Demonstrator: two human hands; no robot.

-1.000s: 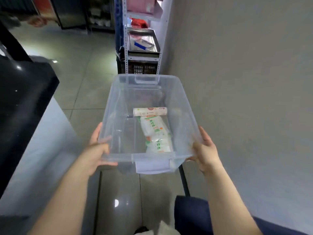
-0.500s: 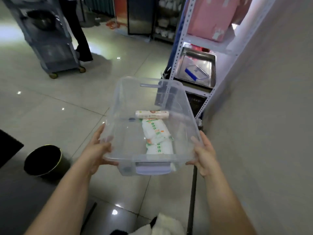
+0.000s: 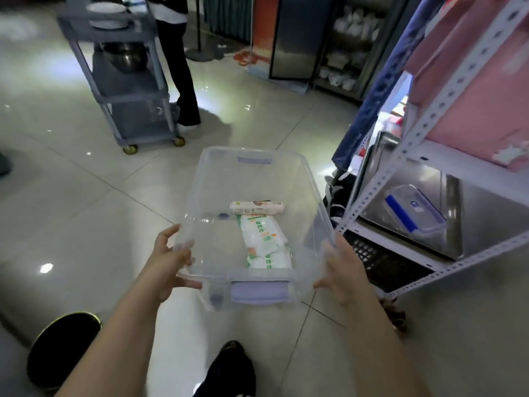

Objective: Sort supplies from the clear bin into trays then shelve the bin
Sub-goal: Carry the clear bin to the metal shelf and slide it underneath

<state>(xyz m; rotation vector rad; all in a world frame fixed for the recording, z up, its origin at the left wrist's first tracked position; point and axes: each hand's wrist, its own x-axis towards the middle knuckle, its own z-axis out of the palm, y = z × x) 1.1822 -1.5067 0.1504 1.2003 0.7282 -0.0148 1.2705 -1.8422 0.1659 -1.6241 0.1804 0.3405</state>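
While the clear, rectangular plastic bin hangs over the glossy tiled floor, both hands carry it by its near corners, one on each long side, which keeps it level so the contents do not slide. The left hand sits at about eight o'clock from the bin's middle, thumb hooked under the rim and fingers curled against the side wall, clamped on the plastic. The right hand mirrors it at about four o'clock, its fingers pressed to the other wall; how far they wrap underneath is hard to tell through the blurred plastic.

Inside, a white cylindrical tube with a printed label lies crosswise, and just behind it toward the person two soft white packets with green print lie end to end along the floor of the bin. So the sorting is, by my reading, unfinished.

At two to three o'clock stands a white slotted-angle metal shelf, holding a shallow steel tray with a clear lidded box with a blue strip in it. The bin is near that shelf but clear of it, likely being brought round to reach the tray.
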